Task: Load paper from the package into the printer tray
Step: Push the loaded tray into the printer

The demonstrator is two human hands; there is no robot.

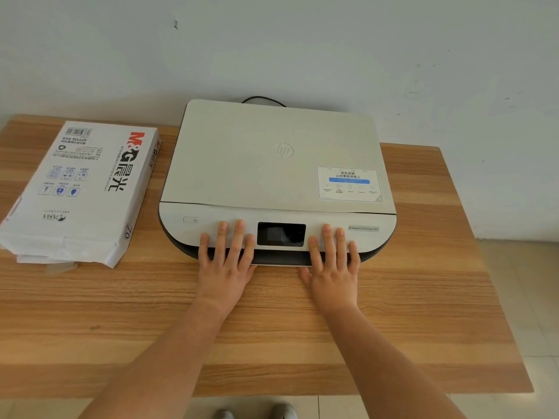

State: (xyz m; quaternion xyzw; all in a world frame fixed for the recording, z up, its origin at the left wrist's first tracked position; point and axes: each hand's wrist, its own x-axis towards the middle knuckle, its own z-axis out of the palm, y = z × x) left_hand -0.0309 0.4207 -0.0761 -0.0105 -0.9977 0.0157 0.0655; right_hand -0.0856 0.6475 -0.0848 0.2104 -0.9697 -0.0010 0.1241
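Printer (276,179) on wood table (272,328) w/ paper pkg (78,192), both hands' fingers (239,234) flat, holding nothing.

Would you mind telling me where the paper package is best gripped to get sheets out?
Probably at the near end of the paper package, coming from the table's front edge. That end looks torn open, with white sheets showing under the wrapper, while the far end appears sealed. The left hand is nearer to it.

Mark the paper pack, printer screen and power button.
paper pack (87,189), head view, middle of top face
printer screen (281,234), head view, centre of dark display
power button (191,220), head view, on the button, front panel left
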